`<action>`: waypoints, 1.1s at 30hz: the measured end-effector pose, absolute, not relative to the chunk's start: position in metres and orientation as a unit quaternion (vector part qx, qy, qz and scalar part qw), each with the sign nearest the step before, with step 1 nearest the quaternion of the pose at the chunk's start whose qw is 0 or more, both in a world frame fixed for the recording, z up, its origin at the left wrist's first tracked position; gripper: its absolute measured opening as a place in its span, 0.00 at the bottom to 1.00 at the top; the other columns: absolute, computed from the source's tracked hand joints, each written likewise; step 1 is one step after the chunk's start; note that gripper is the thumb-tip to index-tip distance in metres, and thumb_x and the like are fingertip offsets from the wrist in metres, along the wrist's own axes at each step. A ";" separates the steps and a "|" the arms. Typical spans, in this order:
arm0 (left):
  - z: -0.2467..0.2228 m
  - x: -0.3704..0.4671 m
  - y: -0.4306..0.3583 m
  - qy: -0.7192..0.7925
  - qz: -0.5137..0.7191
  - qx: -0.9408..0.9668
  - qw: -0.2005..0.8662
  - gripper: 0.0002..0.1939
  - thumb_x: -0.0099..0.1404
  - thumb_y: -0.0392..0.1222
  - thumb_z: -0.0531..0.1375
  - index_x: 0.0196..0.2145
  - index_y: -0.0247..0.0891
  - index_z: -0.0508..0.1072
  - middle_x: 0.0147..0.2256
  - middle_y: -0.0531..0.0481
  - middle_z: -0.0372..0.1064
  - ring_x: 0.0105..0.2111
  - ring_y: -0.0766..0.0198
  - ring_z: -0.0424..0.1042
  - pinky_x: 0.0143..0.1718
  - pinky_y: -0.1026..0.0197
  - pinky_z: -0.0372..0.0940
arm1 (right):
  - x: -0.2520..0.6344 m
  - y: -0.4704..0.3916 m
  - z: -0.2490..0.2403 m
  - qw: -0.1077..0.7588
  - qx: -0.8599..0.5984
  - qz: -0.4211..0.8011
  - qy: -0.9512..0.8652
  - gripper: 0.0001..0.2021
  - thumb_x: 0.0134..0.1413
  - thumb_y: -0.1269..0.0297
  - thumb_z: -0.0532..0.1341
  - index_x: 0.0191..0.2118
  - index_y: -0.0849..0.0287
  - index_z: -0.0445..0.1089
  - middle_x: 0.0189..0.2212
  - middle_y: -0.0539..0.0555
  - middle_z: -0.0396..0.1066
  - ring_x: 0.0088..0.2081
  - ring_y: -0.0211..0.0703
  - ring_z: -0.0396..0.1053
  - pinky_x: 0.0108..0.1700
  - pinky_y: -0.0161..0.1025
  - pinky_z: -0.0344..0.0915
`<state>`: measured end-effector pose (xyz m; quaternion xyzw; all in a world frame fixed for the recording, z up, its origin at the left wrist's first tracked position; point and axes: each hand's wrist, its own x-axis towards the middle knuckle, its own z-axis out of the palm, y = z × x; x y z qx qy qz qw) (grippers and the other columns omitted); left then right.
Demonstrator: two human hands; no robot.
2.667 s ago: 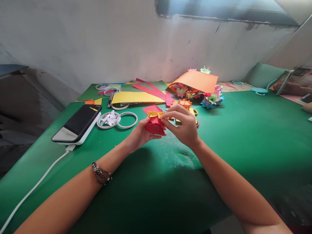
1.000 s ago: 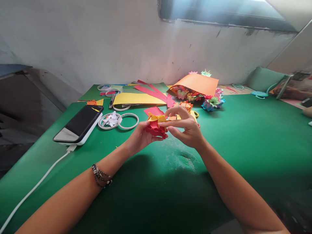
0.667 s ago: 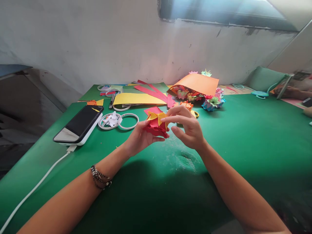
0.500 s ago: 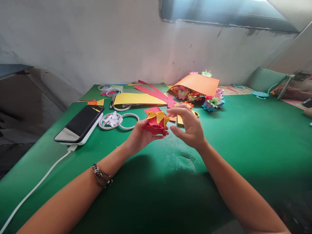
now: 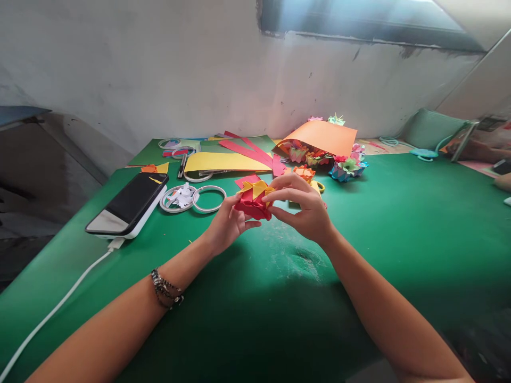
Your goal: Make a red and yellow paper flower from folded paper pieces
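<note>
A red folded-paper piece with yellow pointed flaps on top point(image 5: 254, 205) is held up above the green table point(image 5: 255, 298). My left hand point(image 5: 224, 226) grips it from the left and below, with the thumb against its side. From the right, the fingertips of my right hand point(image 5: 301, 206) pinch its right edge. Behind it lies a flat red paper point(image 5: 246, 181). An orange folded-paper piece point(image 5: 304, 173) sits just beyond my right hand, beside the yellow handle of a tool point(image 5: 320, 187).
At the left are a phone on a white block point(image 5: 130, 205), its white cable point(image 5: 59, 306) and tape rings, one with paper scraps point(image 5: 181, 197). Yellow paper point(image 5: 227, 161), red strips and paper flowers point(image 5: 349, 167) under an orange sheet point(image 5: 323, 137) lie behind. Another person's arm point(image 5: 481, 154) shows far right.
My right hand has moved left and closed its fingertips on the right edge of the red and yellow paper piece. My left hand still holds the piece.
</note>
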<state>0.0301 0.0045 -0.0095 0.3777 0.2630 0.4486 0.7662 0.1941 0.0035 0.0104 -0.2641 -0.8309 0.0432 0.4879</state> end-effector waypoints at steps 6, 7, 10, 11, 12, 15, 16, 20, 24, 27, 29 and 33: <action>-0.009 0.034 0.006 0.284 0.462 0.374 0.752 0.20 0.56 0.42 0.50 0.48 0.40 0.62 0.39 0.51 0.70 0.30 0.63 0.70 0.36 0.58 0.63 | 0.194 0.005 0.009 0.470 -0.263 0.025 -0.842 0.04 0.49 0.65 0.62 0.33 0.56 0.68 0.31 0.51 0.64 0.36 0.37 0.64 0.36 0.39 0.66; -0.009 0.034 0.005 0.285 0.468 0.377 0.747 0.20 0.56 0.42 0.49 0.48 0.41 0.61 0.39 0.51 0.69 0.30 0.64 0.69 0.35 0.58 0.63 | 0.194 0.005 0.008 0.469 -0.265 0.025 -0.842 0.05 0.48 0.65 0.62 0.33 0.56 0.68 0.31 0.51 0.64 0.36 0.37 0.64 0.36 0.39 0.66; -0.010 0.034 0.004 0.283 0.474 0.392 0.736 0.17 0.58 0.47 0.50 0.45 0.41 0.62 0.40 0.50 0.68 0.32 0.63 0.68 0.34 0.58 0.64 | 0.192 0.005 0.007 0.470 -0.273 0.023 -0.839 0.05 0.47 0.65 0.63 0.32 0.57 0.67 0.31 0.51 0.64 0.35 0.37 0.64 0.36 0.38 0.66; -0.011 0.034 0.003 0.279 0.475 0.398 0.734 0.17 0.57 0.49 0.51 0.43 0.40 0.63 0.40 0.49 0.68 0.33 0.63 0.68 0.34 0.58 0.64 | 0.192 0.005 0.007 0.469 -0.276 0.022 -0.839 0.05 0.47 0.66 0.63 0.32 0.57 0.67 0.31 0.51 0.64 0.34 0.37 0.64 0.36 0.38 0.65; -0.011 0.034 0.003 0.276 0.476 0.404 0.731 0.18 0.57 0.51 0.52 0.42 0.40 0.63 0.39 0.49 0.67 0.34 0.63 0.67 0.34 0.59 0.64 | 0.192 0.005 0.007 0.468 -0.276 0.020 -0.839 0.04 0.48 0.66 0.63 0.31 0.57 0.67 0.30 0.50 0.64 0.34 0.37 0.64 0.36 0.38 0.65; -0.013 0.035 0.001 0.280 0.480 0.420 0.717 0.19 0.53 0.51 0.57 0.40 0.40 0.62 0.38 0.50 0.66 0.34 0.63 0.67 0.34 0.60 0.64 | 0.190 0.005 0.006 0.466 -0.269 0.017 -0.843 0.03 0.50 0.69 0.61 0.32 0.56 0.67 0.30 0.50 0.64 0.34 0.36 0.64 0.36 0.38 0.65; -0.013 0.035 0.001 0.285 0.481 0.423 0.714 0.19 0.52 0.50 0.58 0.40 0.40 0.62 0.37 0.50 0.66 0.33 0.64 0.67 0.34 0.60 0.63 | 0.190 0.005 0.005 0.470 -0.266 0.017 -0.841 0.03 0.50 0.70 0.60 0.32 0.56 0.67 0.30 0.50 0.64 0.33 0.35 0.64 0.36 0.37 0.65; -0.012 0.034 0.001 0.294 0.475 0.415 0.718 0.17 0.52 0.45 0.57 0.39 0.37 0.62 0.33 0.51 0.66 0.32 0.63 0.67 0.34 0.59 0.62 | 0.189 0.005 0.005 0.486 -0.267 0.024 -0.832 0.06 0.52 0.73 0.57 0.35 0.57 0.66 0.30 0.50 0.65 0.34 0.34 0.64 0.35 0.35 0.65; -0.012 0.034 0.002 0.291 0.475 0.409 0.723 0.17 0.51 0.44 0.56 0.39 0.37 0.62 0.32 0.51 0.66 0.32 0.63 0.67 0.34 0.59 0.61 | 0.189 0.004 0.005 0.484 -0.268 0.022 -0.833 0.06 0.53 0.74 0.56 0.35 0.57 0.66 0.31 0.50 0.66 0.34 0.34 0.65 0.36 0.35 0.65; -0.011 0.034 0.002 0.290 0.471 0.410 0.725 0.17 0.51 0.45 0.57 0.39 0.37 0.62 0.33 0.51 0.67 0.31 0.64 0.67 0.34 0.59 0.61 | 0.190 0.005 0.006 0.480 -0.264 0.018 -0.837 0.06 0.51 0.74 0.58 0.35 0.58 0.67 0.31 0.51 0.66 0.34 0.35 0.65 0.36 0.36 0.66; -0.011 0.034 0.001 0.293 0.468 0.411 0.725 0.17 0.51 0.45 0.56 0.39 0.37 0.62 0.33 0.51 0.67 0.30 0.65 0.67 0.35 0.59 0.61 | 0.191 0.005 0.006 0.476 -0.260 0.013 -0.840 0.06 0.50 0.73 0.59 0.36 0.58 0.67 0.31 0.51 0.66 0.34 0.36 0.65 0.36 0.36 0.66; -0.010 0.035 0.001 0.297 0.465 0.413 0.725 0.17 0.52 0.46 0.56 0.40 0.37 0.62 0.31 0.52 0.67 0.31 0.65 0.67 0.36 0.59 0.61 | 0.192 0.006 0.005 0.471 -0.264 -0.019 -0.841 0.05 0.51 0.72 0.59 0.35 0.57 0.67 0.30 0.51 0.67 0.32 0.36 0.66 0.33 0.36 0.66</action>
